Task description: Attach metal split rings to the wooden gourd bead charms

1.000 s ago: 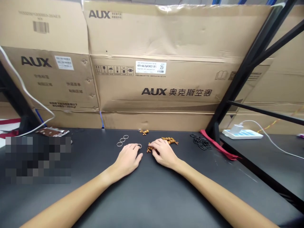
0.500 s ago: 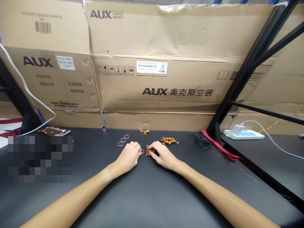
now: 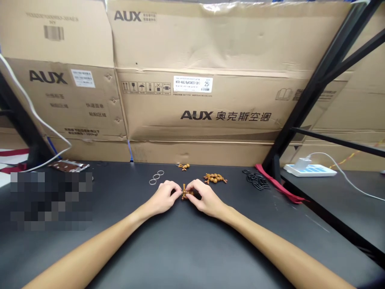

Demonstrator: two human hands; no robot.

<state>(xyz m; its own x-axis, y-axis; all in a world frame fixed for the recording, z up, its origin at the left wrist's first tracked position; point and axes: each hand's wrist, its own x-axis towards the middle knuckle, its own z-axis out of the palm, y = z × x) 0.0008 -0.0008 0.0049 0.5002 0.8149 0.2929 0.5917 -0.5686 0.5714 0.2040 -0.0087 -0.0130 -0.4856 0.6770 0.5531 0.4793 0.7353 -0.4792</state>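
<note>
beads (image 3: 184, 194) between left grip (image 3: 162, 199), right grip (image 3: 205, 197)

The wooden beads (image 3: 187, 194) I held looked shiny, the rings (image 3: 156, 176) were metal, and the table (image 3: 192, 249) was dull black.

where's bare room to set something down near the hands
Free: the black tabletop between the left forearm and right forearm, and the patch below the black clips, right of the right hand. Crowded: where the left hand meets it around the wooden bead piece, with the metal rings and beaded ornament behind.
</note>
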